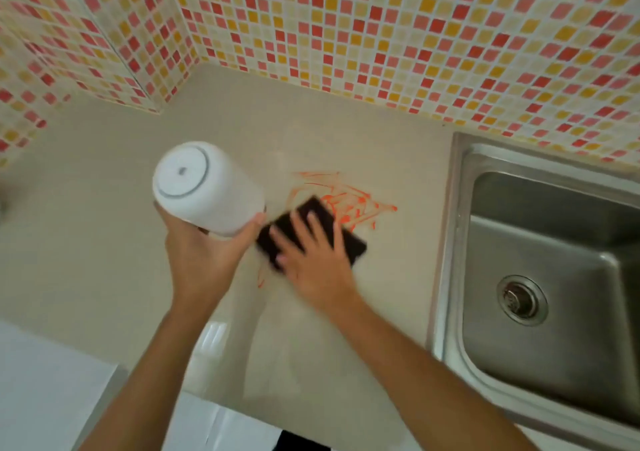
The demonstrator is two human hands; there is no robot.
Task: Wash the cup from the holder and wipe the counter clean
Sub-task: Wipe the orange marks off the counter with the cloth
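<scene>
Nearest, two bare forearms reaching up from the bottom edge over the beige surface (104, 242); left hand (204, 253) clenched round the lower part of a white cup (204, 187), thumb tip showing at the cup's right side; cup lifted clear of the surface, tilted, base turned up toward the camera with a grey ring visible on it; right hand (311, 256) just beside the left, fingers spread and straight, pressed flat on a dark cloth (353, 242), nothing grasped; hand and cloth blurred; cloth flat on the surface, partly over a patch of orange scribbled marks (349, 204); most marks showing beyond and to the right of the cloth, one thin streak trailing out below it near the right wrist; further right, a steel sink (540, 357) set into the surface, round drain (521, 300) in its floor, well apart from the cloth; farthest, a wall (381, 35) of small red, pink, orange and cream tiles behind surface and sink, turning a corner at the left.
</scene>
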